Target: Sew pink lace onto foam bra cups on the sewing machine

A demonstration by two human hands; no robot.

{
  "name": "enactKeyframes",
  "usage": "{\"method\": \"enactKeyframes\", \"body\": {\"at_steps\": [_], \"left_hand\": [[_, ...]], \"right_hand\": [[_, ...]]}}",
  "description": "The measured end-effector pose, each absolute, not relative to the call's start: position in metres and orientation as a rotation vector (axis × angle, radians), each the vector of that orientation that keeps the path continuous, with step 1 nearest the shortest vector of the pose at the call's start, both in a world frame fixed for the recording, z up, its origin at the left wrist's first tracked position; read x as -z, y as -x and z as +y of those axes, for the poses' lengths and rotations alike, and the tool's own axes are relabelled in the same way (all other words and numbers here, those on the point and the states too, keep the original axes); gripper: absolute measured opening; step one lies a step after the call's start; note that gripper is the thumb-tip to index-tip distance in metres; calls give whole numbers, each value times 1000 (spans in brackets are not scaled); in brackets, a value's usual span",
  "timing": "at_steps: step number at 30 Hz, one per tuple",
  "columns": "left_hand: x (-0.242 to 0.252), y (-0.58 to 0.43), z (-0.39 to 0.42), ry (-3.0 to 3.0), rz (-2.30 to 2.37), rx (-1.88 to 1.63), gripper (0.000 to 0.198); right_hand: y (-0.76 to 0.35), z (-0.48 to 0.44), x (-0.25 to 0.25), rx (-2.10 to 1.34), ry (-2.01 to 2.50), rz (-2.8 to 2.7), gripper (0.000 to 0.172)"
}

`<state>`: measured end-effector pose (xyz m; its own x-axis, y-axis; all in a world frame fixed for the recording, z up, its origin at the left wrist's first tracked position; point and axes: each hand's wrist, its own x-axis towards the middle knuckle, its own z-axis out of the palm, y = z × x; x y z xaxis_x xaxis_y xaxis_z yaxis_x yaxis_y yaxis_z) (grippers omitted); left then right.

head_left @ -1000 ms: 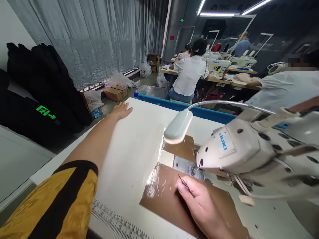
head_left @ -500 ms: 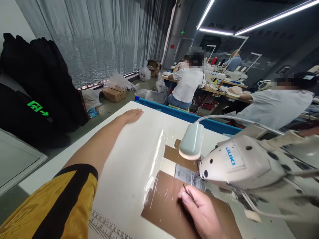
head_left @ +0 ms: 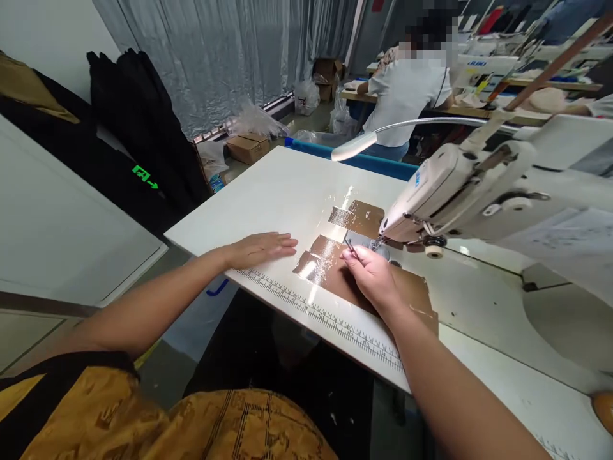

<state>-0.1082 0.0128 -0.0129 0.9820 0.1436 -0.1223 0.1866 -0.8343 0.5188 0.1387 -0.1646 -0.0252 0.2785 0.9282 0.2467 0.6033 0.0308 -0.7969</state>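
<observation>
My left hand (head_left: pixel 262 249) lies palm down on the white table (head_left: pixel 258 191), close to its front edge, with fingers stretched out and nothing in them. In my right hand (head_left: pixel 373 275) is a pair of dark tweezers (head_left: pixel 350 245), pinched with the tips pointing up and away. That hand is over a brown sheet (head_left: pixel 409 291) stuck on the tabletop, just in front of the metal needle plate (head_left: pixel 358 239). The head of a white sewing machine (head_left: pixel 424 185) stands to the right of the plate, its needle area partly hidden by my right hand.
A lamp (head_left: pixel 353 147) on a bendable neck hangs above the table's far side. A printed ruler (head_left: pixel 316 313) runs along the front edge. Blue cloth (head_left: pixel 387 167) borders the far edge. Beyond it a person in a white shirt (head_left: pixel 407 89) sits at another machine.
My left hand has come back from the table's far left edge to near the front edge. The view has tilted down. My right hand keeps hold of the tweezers, now closer to the needle plate.
</observation>
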Motion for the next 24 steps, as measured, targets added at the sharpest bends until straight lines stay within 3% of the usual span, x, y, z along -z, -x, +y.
{"method": "enactKeyframes", "body": {"at_steps": [13, 20, 24], "left_hand": [[-5, 168, -60, -2143, 265, -27, 50], [-10, 127, 14, -2211, 711, -273, 58], [2, 68, 77, -2448, 895, -176, 67]], "right_hand": [[-136, -172, 22, -441, 1624, -1490, 35], [-136, -172, 25, -417, 1615, -1526, 31], [-137, -171, 24, -412, 1595, -1504, 34]]}}
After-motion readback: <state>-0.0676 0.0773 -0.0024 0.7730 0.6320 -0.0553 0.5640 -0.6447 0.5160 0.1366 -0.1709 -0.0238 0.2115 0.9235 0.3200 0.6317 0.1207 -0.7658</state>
